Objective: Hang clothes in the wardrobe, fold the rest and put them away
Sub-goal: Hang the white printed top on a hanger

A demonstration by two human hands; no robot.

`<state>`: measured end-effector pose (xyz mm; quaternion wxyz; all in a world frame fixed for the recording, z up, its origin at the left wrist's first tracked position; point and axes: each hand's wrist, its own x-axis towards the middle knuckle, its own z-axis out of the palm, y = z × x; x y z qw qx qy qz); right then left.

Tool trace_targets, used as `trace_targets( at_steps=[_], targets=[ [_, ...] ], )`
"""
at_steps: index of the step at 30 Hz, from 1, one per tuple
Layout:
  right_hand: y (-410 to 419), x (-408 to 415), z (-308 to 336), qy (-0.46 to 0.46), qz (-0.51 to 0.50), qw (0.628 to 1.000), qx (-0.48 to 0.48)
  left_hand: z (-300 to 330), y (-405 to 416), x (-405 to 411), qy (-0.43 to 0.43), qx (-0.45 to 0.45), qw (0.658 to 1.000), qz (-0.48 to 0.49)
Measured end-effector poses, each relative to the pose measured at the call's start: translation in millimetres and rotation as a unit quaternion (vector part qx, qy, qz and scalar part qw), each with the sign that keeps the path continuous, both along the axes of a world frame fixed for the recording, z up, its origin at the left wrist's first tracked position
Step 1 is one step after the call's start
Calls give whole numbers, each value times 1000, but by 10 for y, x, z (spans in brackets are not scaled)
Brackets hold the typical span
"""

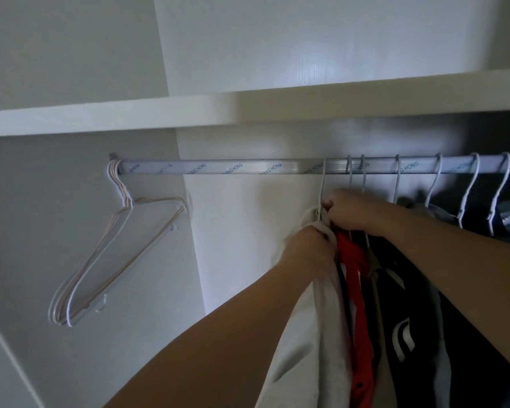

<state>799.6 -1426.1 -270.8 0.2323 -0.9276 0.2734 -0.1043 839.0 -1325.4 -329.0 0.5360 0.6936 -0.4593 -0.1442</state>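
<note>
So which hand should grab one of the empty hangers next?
Probably the left hand. It is nearer the empty hangers at the rail's left end, while the right hand pinches the white garment at its hanger's neck.

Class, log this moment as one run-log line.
step: hanging white garment | left hand: grips garment | right hand: pinches hanger neck | hook: on rail | spare hangers: far left

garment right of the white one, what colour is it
Red, hanging beside the white garment; seen in the head view.
</note>
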Motion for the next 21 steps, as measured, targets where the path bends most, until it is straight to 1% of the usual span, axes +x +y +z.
trace_targets(
  at_steps=[1,2,3,4,5,7,10,14,16,20,21],
  targets=[
    [24,-11,11,-10,5,1000,-5,14,35,1,-39,36,998,21],
    [41,-38,38,-26,4,1000,-7,45,58,2,-94,96,989,67],
    [48,-85,64,-45,-2,999,1,90,87,-19,-159,171,963,132],
    [63,-121,72,-66,-3,998,15,111,122,-29,-200,227,937,174],
    [70,-155,79,-84,-5,996,32,113,147,-45,-223,249,923,189],
    [107,-244,73,-106,-13,992,61,119,164,-96,-264,260,908,196],
    [223,-402,103,-134,-24,988,78,158,207,-170,-271,284,900,189],
    [362,-638,199,-125,-20,987,96,345,281,-308,-278,315,888,188],
    [380,-755,216,-114,-20,989,94,422,287,-329,-273,318,888,192],
    [416,-983,320,-101,-24,989,105,509,293,-348,-247,301,900,198],
    [412,-1012,325,-96,-21,989,114,488,310,-327,-254,292,898,209]
  ],
)
